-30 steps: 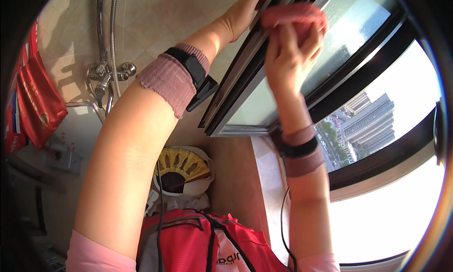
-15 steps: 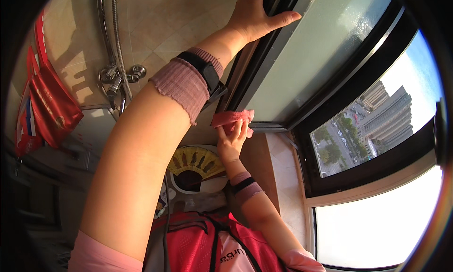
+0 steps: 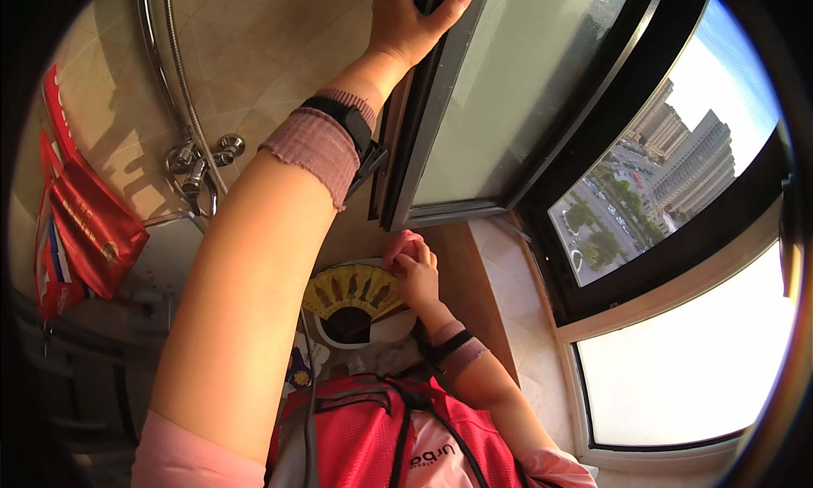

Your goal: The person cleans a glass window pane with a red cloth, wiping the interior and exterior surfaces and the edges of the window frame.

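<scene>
My left hand (image 3: 405, 29) is high up, gripping the dark edge of an opened window sash (image 3: 441, 107). Its thumb lies across the frame, while the fingertips are partly cut off by the picture's top. Frosted glass (image 3: 508, 90) fills the sash. Bunched in my right hand (image 3: 421, 281) is a pink cloth (image 3: 399, 248), with the fingers closed around it. That hand is just below the sash's bottom corner, apart from it, beside a brown ledge (image 3: 474, 289).
A yellow patterned fan-shaped thing (image 3: 356, 289) lies on a round white surface below. Chrome shower pipes and a mixer tap (image 3: 193, 162) are on the tiled wall. Red bags (image 3: 93, 226) hang at left. A dark-framed window (image 3: 660, 183) at right shows buildings outside.
My right hand has dropped with the cloth, away from the sash's bottom corner, and the cloth is more bunched. My left hand still grips the sash. The whole view has shifted slightly.
</scene>
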{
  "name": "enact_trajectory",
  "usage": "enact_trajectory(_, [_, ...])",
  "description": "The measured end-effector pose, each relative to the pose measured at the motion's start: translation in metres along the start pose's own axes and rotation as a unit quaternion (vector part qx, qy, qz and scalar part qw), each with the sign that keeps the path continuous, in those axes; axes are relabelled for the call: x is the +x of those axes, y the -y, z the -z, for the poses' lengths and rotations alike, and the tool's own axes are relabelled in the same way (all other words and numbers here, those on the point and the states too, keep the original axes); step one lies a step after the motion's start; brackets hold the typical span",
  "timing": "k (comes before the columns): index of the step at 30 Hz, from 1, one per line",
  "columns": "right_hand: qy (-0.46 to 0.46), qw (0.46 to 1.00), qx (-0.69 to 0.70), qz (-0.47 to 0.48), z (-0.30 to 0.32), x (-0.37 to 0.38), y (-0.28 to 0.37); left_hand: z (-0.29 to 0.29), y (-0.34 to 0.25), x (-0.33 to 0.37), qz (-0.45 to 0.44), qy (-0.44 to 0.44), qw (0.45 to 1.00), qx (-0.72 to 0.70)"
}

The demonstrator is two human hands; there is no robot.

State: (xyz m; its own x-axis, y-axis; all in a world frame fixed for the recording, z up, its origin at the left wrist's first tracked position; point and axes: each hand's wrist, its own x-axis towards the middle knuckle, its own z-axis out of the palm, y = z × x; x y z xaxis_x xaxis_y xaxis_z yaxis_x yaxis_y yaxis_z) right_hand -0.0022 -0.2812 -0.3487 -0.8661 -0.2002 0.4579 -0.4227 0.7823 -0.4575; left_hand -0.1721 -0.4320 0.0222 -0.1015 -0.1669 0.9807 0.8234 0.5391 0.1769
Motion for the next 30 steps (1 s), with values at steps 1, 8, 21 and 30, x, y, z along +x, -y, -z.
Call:
enact_trajectory(1, [-0.005,0.997,0.071,-0.042,0.01,0.002,0.0,-0.001,-0.002,0.0,-0.004,-0.014,1.0,-0.003])
enact_trajectory(8, [-0.162,0.978,0.088,0.095,0.046,0.058,0.041,0.004,-0.007,0.004,0.002,-0.013,0.998,-0.058])
enact_trajectory(21, [-0.021,0.991,-0.13,-0.005,0.067,0.073,-0.054,0.009,-0.004,0.003,0.014,0.01,0.997,-0.071])
enact_trajectory(30, [-0.422,0.902,-0.093,-0.001,0.177,0.136,-0.129,0.005,0.005,0.0,0.024,0.01,0.99,-0.139])
